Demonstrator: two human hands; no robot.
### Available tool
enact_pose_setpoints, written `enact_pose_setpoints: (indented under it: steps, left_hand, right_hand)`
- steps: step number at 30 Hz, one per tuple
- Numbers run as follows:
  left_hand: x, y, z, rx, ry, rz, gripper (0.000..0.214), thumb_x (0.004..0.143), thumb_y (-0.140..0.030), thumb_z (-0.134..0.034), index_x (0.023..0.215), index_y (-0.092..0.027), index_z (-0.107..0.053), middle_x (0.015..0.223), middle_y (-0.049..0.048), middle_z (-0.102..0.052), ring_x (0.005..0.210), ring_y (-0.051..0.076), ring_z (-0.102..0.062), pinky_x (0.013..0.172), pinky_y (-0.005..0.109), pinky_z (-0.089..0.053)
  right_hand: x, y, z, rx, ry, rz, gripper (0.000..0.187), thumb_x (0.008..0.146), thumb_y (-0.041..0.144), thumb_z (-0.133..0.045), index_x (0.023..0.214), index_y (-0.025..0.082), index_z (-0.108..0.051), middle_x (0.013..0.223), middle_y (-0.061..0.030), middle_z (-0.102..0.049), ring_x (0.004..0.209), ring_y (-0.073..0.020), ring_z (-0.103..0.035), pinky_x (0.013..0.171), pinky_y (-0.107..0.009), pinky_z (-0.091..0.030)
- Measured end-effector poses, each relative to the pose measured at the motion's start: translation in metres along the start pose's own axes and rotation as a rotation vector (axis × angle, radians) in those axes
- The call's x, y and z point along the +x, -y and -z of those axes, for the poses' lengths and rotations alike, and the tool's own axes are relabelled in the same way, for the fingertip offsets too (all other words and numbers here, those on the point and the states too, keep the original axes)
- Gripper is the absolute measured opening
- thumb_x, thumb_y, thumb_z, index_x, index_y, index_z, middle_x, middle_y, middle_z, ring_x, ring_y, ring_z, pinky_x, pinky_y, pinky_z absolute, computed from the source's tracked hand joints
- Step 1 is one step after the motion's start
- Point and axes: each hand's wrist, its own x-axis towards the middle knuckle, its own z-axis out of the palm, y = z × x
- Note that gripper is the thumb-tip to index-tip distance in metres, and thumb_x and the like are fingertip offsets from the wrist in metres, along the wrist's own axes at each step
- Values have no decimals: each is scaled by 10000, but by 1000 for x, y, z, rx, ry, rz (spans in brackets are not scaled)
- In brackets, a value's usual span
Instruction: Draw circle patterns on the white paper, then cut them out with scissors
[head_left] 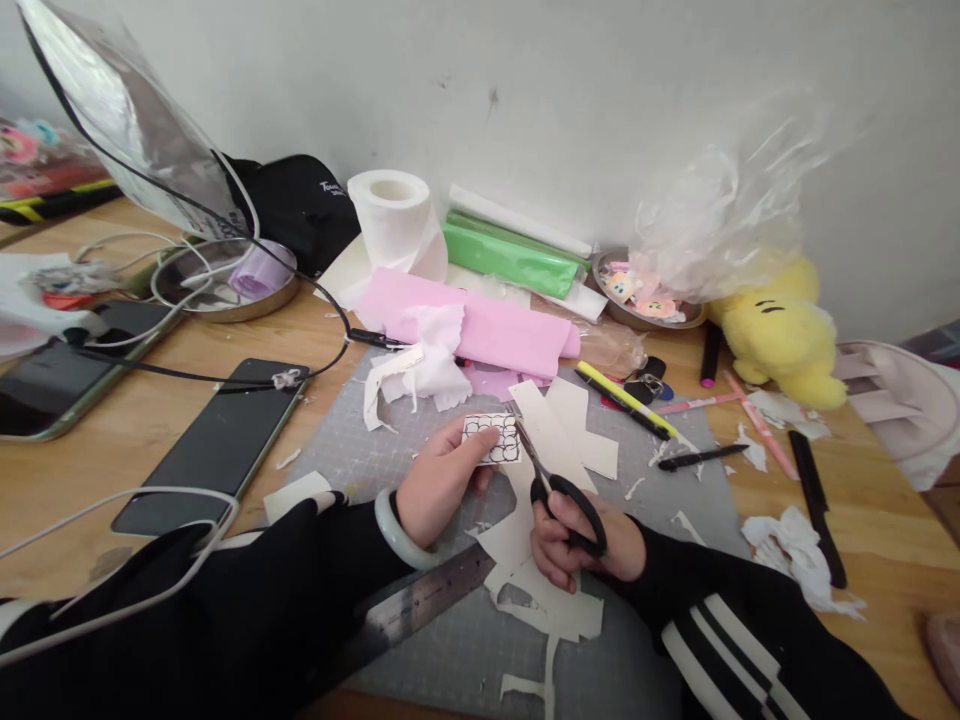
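Note:
Between thumb and fingers, my left hand (pixel 441 478) pinches a small white card (pixel 487 450) drawn with rows of black rounded outlines. My right hand (pixel 581 535) has its fingers through the black handles of a pair of scissors (pixel 574 508). The scissor blades point up and left, at the right edge of the card; whether they touch it I cannot tell. Cut white card pieces (pixel 551 590) lie under and around both hands on a grey cutting mat (pixel 630 640). A metal ruler (pixel 435 595) lies below my left wrist.
Behind the hands are pink sheets (pixel 487 325), a paper roll (pixel 394 220) and a green packet (pixel 510 255). Pens and a yellow marker (pixel 626 398) lie right, near a yellow plush toy (pixel 780 330). A phone (pixel 217 440), cables and a metal bowl (pixel 255 305) are left.

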Motion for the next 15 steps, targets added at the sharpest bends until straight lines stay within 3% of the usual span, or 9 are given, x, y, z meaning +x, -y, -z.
enact_pose_setpoints:
  steps: [9,15]
  left_hand:
    - [3,1,0,-104,-28,-29,241,813,-388,-459,700,-176,-470,446,-55,-431,408,86,-376,421,204,-270]
    - [1,9,3,-137,145,-152,449,823,-558,-332,749,-163,-533,546,-7,-481,485,114,-409,492,250,-337]
  right_hand:
    - [-1,-1,1,11,-3,-4,503,768,610,-514,551,185,-354,344,82,-307,350,-78,-417,321,-172,-289]
    - [1,-2,2,33,-12,0,500,776,605,-505,551,185,-354,327,85,-291,344,-82,-416,316,-173,-296]
